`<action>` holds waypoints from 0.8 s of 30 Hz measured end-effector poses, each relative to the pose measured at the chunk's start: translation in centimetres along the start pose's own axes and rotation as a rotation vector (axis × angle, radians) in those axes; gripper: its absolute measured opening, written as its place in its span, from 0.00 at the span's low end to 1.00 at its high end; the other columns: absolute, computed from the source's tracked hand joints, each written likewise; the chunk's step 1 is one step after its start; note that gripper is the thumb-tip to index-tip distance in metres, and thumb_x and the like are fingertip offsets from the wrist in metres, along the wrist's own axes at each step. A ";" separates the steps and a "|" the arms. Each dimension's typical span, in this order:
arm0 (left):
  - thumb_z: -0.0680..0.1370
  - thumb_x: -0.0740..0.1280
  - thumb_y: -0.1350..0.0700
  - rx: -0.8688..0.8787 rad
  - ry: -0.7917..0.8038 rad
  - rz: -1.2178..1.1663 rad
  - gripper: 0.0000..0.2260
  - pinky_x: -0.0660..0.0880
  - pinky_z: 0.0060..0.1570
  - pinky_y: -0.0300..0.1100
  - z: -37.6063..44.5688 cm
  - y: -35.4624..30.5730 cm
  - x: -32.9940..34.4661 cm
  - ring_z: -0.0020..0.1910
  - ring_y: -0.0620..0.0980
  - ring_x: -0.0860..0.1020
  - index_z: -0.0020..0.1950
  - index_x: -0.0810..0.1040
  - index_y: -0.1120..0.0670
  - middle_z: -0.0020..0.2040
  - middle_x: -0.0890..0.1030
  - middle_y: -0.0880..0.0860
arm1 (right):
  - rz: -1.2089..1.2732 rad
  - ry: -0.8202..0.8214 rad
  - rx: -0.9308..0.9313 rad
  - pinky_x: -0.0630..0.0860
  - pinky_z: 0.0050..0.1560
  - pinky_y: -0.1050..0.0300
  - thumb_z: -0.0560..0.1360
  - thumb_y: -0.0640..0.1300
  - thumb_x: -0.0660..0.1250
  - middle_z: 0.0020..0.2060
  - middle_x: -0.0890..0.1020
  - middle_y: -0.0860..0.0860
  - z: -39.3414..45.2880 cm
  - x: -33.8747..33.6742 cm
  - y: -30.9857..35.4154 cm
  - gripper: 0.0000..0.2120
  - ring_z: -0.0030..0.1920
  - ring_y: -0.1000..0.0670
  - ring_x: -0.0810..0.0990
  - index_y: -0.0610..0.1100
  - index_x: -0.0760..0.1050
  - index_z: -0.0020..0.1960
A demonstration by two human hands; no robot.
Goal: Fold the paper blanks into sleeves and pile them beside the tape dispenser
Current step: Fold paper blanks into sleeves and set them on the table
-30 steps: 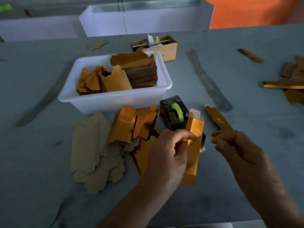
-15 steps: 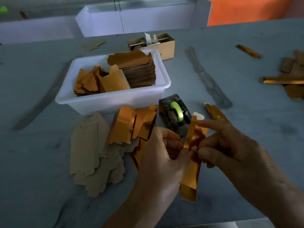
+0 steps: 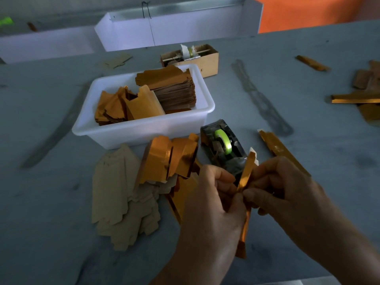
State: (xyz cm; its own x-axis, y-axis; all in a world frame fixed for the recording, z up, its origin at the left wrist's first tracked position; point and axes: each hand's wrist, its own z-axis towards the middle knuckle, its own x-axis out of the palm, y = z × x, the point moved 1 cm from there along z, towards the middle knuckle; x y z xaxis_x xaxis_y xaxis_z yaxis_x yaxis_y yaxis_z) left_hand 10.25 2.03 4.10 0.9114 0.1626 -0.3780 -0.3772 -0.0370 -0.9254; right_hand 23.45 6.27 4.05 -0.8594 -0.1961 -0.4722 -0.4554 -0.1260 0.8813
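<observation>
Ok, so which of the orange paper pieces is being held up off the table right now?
The narrow orange blank in front of the tape dispenser: both the left hand and right hand pinch it upright. All the others lie on the table or in the white tub.

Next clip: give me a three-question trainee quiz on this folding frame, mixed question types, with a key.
1. True or false: the tape dispenser sits inside the white tub.
2. What do the left hand and right hand hold?
A. one orange paper blank
B. a tape roll
C. nothing
3. Fill in: the plain tan blanks lie to the ____ of the dispenser in the picture.

Key: 1 false; 2 A; 3 left
</observation>
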 end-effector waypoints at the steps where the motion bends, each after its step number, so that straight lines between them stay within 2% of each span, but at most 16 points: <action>1: 0.75 0.70 0.58 0.012 0.004 0.013 0.12 0.72 0.36 0.27 0.0 0.0 0.0 0.40 0.36 0.78 0.46 0.69 0.43 0.44 0.78 0.37 | -0.002 -0.004 0.010 0.74 0.31 0.70 0.67 0.40 0.73 0.32 0.83 0.59 0.0 0.0 0.0 0.11 0.32 0.60 0.81 0.49 0.71 0.42; 3: 0.75 0.69 0.58 0.022 0.021 0.026 0.11 0.73 0.37 0.28 -0.1 0.0 0.0 0.41 0.36 0.78 0.47 0.70 0.43 0.43 0.79 0.39 | -0.011 -0.017 0.034 0.73 0.29 0.71 0.67 0.40 0.74 0.31 0.82 0.60 0.1 0.1 -0.1 0.12 0.30 0.61 0.80 0.49 0.72 0.42; 6: 0.76 0.69 0.57 0.022 0.046 0.017 0.10 0.73 0.38 0.27 0.0 -0.1 -0.1 0.42 0.35 0.78 0.48 0.71 0.44 0.40 0.80 0.42 | -0.007 -0.038 0.066 0.75 0.29 0.65 0.66 0.42 0.75 0.30 0.83 0.59 0.2 0.0 -0.2 0.12 0.29 0.59 0.81 0.49 0.72 0.41; 12: 0.76 0.69 0.56 0.058 0.067 0.017 0.10 0.72 0.37 0.25 0.0 -0.1 -0.1 0.41 0.34 0.78 0.47 0.71 0.42 0.42 0.80 0.40 | 0.036 -0.046 0.115 0.75 0.31 0.62 0.64 0.45 0.75 0.29 0.83 0.57 0.1 -0.1 -0.3 0.12 0.29 0.58 0.81 0.49 0.73 0.41; 16: 0.77 0.68 0.56 0.002 0.101 -0.074 0.06 0.75 0.37 0.29 0.2 0.3 -0.2 0.39 0.38 0.80 0.47 0.73 0.45 0.42 0.81 0.41 | 0.061 0.002 0.141 0.75 0.28 0.66 0.64 0.45 0.74 0.29 0.83 0.55 0.0 0.1 -0.6 0.11 0.29 0.57 0.81 0.47 0.73 0.42; 20: 0.77 0.68 0.58 -0.095 0.090 -0.189 0.06 0.76 0.35 0.32 0.3 0.8 -0.3 0.36 0.40 0.80 0.45 0.75 0.46 0.39 0.81 0.45 | 0.125 0.130 0.206 0.75 0.30 0.68 0.68 0.39 0.73 0.32 0.84 0.53 0.2 -0.4 -0.5 0.10 0.32 0.55 0.82 0.44 0.73 0.46; 22: 0.76 0.68 0.59 -0.111 0.049 -0.240 0.08 0.75 0.33 0.33 0.2 1.0 -0.1 0.34 0.41 0.79 0.43 0.75 0.45 0.37 0.81 0.46 | 0.061 0.139 0.188 0.75 0.31 0.69 0.68 0.40 0.73 0.33 0.84 0.56 0.0 -0.5 -0.1 0.10 0.33 0.57 0.82 0.46 0.73 0.45; 24: 0.75 0.68 0.59 -0.065 0.007 -0.237 0.09 0.75 0.32 0.34 0.0 1.0 0.1 0.33 0.44 0.79 0.42 0.74 0.45 0.36 0.81 0.48 | -0.122 0.060 0.110 0.74 0.31 0.68 0.67 0.44 0.75 0.34 0.82 0.63 -0.2 -0.5 0.4 0.12 0.33 0.62 0.80 0.52 0.72 0.42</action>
State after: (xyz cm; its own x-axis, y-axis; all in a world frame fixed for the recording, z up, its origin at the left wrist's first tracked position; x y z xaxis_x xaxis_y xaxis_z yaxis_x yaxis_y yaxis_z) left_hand 9.98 2.02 3.09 0.9744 0.1674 -0.1499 -0.1413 -0.0620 -0.9880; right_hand 23.77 6.10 4.68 -0.7820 -0.2439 -0.5735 -0.5815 -0.0456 0.8123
